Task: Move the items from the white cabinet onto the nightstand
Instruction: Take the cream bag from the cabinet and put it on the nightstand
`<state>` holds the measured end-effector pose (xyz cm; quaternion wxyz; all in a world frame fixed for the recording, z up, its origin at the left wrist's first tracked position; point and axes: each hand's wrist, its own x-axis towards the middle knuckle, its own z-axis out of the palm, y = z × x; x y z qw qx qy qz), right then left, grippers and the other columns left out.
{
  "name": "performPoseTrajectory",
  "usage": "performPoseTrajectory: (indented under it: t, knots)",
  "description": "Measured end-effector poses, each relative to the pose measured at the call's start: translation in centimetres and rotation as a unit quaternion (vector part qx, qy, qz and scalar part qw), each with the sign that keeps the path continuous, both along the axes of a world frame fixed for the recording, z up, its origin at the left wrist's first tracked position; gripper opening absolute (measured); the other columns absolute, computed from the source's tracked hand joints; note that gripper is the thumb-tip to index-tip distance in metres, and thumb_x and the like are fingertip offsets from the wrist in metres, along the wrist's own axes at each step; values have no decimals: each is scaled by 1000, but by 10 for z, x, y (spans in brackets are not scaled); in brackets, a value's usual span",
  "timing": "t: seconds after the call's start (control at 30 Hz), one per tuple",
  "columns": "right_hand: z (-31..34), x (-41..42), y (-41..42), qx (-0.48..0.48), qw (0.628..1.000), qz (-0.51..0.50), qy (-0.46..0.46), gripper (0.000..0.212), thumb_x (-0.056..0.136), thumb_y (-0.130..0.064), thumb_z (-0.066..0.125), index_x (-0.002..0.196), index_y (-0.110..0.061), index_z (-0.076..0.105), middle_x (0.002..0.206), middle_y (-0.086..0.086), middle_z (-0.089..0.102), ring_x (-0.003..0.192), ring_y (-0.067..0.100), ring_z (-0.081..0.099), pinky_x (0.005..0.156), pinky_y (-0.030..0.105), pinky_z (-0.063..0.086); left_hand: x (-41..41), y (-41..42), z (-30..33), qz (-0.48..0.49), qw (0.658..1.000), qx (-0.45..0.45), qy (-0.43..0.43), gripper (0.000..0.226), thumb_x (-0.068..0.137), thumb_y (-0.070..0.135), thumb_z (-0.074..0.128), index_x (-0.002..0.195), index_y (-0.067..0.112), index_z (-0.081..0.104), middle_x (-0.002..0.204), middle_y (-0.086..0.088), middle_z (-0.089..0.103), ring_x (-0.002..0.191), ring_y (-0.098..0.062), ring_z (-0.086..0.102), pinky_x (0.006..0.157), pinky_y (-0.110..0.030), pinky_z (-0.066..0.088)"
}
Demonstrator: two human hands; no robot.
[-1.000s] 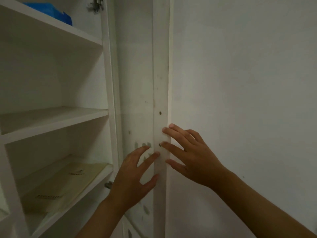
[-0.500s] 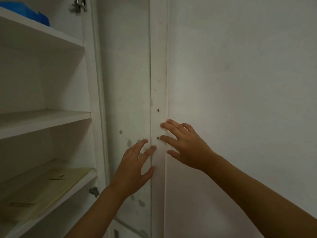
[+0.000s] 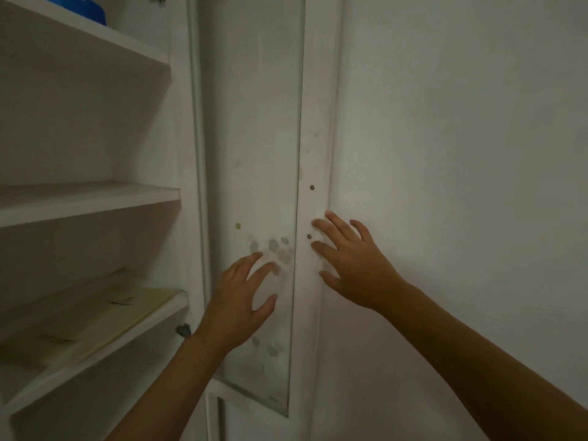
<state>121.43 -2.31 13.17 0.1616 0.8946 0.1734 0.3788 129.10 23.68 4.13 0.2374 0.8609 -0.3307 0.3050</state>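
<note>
white cabinet (image 3: 89,198) shelves, open glass door (image 3: 254,186), pale wall (image 3: 461,154)

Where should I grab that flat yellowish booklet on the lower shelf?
Take the booklet by its front right corner, coming from the open front of the shelf. It lies flat, so a top grip has nothing to hold. Likely easiest: slide it forward with the left hand, then pinch the edge.

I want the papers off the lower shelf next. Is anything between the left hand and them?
Nothing visible: the door stands swung open, the left hand is at its glass, and the papers lie uncovered left of it.
</note>
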Motion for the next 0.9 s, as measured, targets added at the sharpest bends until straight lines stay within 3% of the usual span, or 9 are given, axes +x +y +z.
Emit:
performPoseTrajectory:
  t: [0.1, 0.17, 0.27, 0.47, 0.7, 0.9]
  knots:
    - [-15, -2, 13, 6, 1000, 13, -14, 52, 93, -43, 67, 137, -17, 61, 160, 13, 42, 154, 32, 28, 121, 61, 28, -5, 15, -6, 24, 1000, -2, 19, 61, 98, 56, 54, 154, 38, 39, 166, 8, 29, 152, -18, 25, 120, -34, 18]
    - [-27, 0, 25, 17, 999, 36, -6, 51, 94, -42, 67, 139, -18, 60, 160, 12, 43, 154, 31, 29, 122, 60, 28, -10, 29, -12, 36, 999, -5, 23, 61, 96, 58, 49, 152, 36, 42, 164, 5, 34, 150, -20, 30, 121, -39, 24]
    - [-46, 13, 46, 47, 995, 80, 28, 50, 95, -43, 62, 140, -21, 58, 160, 9, 42, 155, 29, 27, 123, 57, 26, -12, 58, -26, 52, 998, -9, 34, 60, 95, 59, 47, 148, 31, 50, 158, -3, 44, 145, -26, 40, 118, -50, 36]
    - [-82, 56, 100, 74, 985, 131, 86, 51, 95, -49, 51, 137, -23, 60, 158, 6, 44, 153, 28, 30, 120, 57, 32, -10, 129, -49, 130, 988, -1, 84, 61, 93, 60, 43, 146, 31, 53, 157, 1, 44, 146, -24, 38, 120, -44, 30]
    - [-114, 105, 182, 118, 965, 175, 154, 51, 95, -50, 53, 136, -22, 63, 155, 7, 49, 148, 27, 39, 117, 57, 36, 7, 219, -69, 226, 968, 37, 104, 65, 87, 56, 45, 142, 24, 57, 148, -5, 52, 136, -31, 49, 110, -54, 42]
    - [-128, 130, 248, 159, 943, 214, 199, 47, 95, -45, 52, 132, -19, 66, 150, 7, 53, 145, 26, 43, 116, 52, 39, 16, 260, -82, 281, 945, 65, 155, 78, 84, 64, 29, 150, 28, 46, 154, 0, 43, 143, -27, 39, 115, -49, 33]
